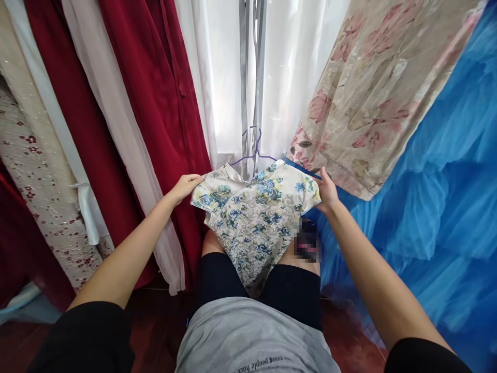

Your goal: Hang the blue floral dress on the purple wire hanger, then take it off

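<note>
A cream dress with blue flower print (254, 217) hangs on a thin purple hanger (254, 147) and drapes down over my knees. My left hand (185, 186) grips the dress's left shoulder, fingers curled over the cloth. At the right shoulder my right hand (326, 192) is closed on the sleeve edge. The hanger's hook rises between the two hands, in front of a metal pole (248, 77).
Hanging garments crowd round: dark red robes (155, 103) and white ones (112, 119) at left, a white sheer curtain (295, 67) behind, a pink-flowered beige cloth (384, 88) and blue tulle (438, 207) at right. Dark red wooden floor (155, 326) below.
</note>
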A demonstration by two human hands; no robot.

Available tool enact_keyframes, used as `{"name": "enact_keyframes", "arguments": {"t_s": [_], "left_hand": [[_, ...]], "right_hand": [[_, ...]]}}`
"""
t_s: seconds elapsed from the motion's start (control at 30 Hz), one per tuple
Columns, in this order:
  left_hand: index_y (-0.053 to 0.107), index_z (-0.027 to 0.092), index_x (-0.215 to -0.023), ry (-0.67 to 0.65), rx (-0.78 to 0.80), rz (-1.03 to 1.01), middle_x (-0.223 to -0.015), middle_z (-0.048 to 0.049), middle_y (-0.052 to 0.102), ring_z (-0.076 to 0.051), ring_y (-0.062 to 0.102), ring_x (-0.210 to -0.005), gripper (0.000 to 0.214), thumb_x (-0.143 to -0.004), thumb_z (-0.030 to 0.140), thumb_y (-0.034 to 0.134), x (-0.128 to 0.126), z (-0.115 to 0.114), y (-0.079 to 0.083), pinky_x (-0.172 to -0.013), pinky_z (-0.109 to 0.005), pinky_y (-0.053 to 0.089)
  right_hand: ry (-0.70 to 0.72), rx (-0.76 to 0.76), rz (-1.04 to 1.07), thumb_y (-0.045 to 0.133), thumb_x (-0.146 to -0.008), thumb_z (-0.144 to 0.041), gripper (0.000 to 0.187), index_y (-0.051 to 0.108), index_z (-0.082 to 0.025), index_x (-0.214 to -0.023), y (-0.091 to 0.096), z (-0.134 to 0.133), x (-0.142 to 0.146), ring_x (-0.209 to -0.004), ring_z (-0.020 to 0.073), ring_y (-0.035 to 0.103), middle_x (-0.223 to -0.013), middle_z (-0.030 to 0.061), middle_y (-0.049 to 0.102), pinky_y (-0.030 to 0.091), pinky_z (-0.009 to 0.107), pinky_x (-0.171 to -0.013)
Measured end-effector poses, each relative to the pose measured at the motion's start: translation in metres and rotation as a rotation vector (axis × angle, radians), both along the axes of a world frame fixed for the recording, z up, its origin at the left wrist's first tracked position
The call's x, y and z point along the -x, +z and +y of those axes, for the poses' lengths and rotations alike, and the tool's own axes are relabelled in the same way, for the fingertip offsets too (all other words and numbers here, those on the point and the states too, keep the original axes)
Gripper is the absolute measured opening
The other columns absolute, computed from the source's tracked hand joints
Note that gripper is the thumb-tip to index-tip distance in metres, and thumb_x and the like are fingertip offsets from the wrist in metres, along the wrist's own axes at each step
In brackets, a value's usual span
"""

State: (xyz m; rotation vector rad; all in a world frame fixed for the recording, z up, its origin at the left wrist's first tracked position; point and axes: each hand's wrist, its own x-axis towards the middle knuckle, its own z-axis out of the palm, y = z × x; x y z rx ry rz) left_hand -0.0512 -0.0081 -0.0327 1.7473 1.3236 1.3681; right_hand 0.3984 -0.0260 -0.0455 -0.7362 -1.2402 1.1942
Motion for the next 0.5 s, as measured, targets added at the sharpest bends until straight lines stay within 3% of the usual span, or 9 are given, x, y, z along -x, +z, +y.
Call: {"name": "enact_keyframes", "arguments": {"t_s": [0.1, 0.2, 0.27, 0.37, 0.43, 0.5], "left_hand": [[0.073, 0.013, -0.089, 0.107, -0.054, -0.302, -0.079, -0.0073, 0.071, -0.019, 0.062, -0.069, 0.055, -0.063, 0.062, 0.08, -0.009, 0.0, -0.003, -0.064, -0.03, 0.049], [0.069, 0.014, -0.105, 0.13, -0.237, -0.38, -0.095, -0.0096, 0.072, -0.023, 0.066, -0.085, 0.053, -0.073, 0.055, 0.073, -0.025, 0.004, 0.021, -0.078, -0.035, 0.053], [0.062, 0.017, -0.125, 0.095, -0.385, -0.209, -0.113, -0.0107, 0.068, -0.026, 0.064, -0.102, 0.058, -0.075, 0.045, 0.072, -0.033, 0.002, 0.043, -0.091, -0.04, 0.051], [0.049, 0.023, -0.144, 0.132, -0.584, 0.271, -0.14, -0.0117, 0.054, -0.033, 0.049, -0.13, 0.08, -0.068, 0.029, 0.076, -0.044, -0.008, 0.063, -0.111, -0.049, 0.038], [0.045, 0.026, -0.147, 0.16, -0.662, 0.576, -0.146, -0.0116, 0.049, -0.036, 0.04, -0.138, 0.085, -0.068, 0.024, 0.076, -0.055, -0.016, 0.059, -0.118, -0.054, 0.026], [0.046, 0.023, -0.145, 0.155, -0.67, 0.73, -0.14, -0.0132, 0.052, -0.037, 0.042, -0.135, 0.079, -0.071, 0.023, 0.074, -0.07, -0.021, 0.043, -0.118, -0.056, 0.024]], "right_hand": [[0.023, -0.01, -0.055, 0.084, -0.07, -0.047, 0.032, 0.071, -0.019, -0.079, 0.009, 0.001, -0.004, -0.056, 0.0192, 0.064, -0.063, 0.0014, 0.069, 0.049, 0.028, -0.05], [-0.106, -0.078, 0.038, 0.083, -0.068, -0.038, 0.025, 0.068, -0.019, -0.072, 0.025, -0.002, 0.0, -0.053, 0.0168, 0.059, -0.059, 0.0001, 0.065, 0.047, 0.027, -0.049], [-0.211, -0.087, 0.138, 0.08, -0.068, -0.04, 0.025, 0.067, -0.02, -0.072, 0.03, -0.01, 0.004, -0.06, 0.0205, 0.062, -0.062, 0.0017, 0.066, 0.051, 0.031, -0.055], [-0.275, -0.127, 0.153, 0.078, -0.07, -0.043, 0.025, 0.066, -0.022, -0.074, 0.023, -0.042, 0.01, -0.064, 0.0212, 0.062, -0.068, 0.0021, 0.066, 0.052, 0.031, -0.058], [-0.273, -0.18, 0.063, 0.077, -0.074, -0.047, 0.028, 0.064, -0.023, -0.075, 0.014, -0.078, 0.016, -0.062, 0.0194, 0.06, -0.069, 0.0019, 0.064, 0.049, 0.029, -0.055], [-0.219, -0.208, -0.08, 0.071, -0.079, -0.057, 0.034, 0.064, -0.024, -0.08, 0.006, -0.12, 0.023, -0.064, 0.0213, 0.062, -0.07, 0.0034, 0.063, 0.048, 0.03, -0.055]]}}
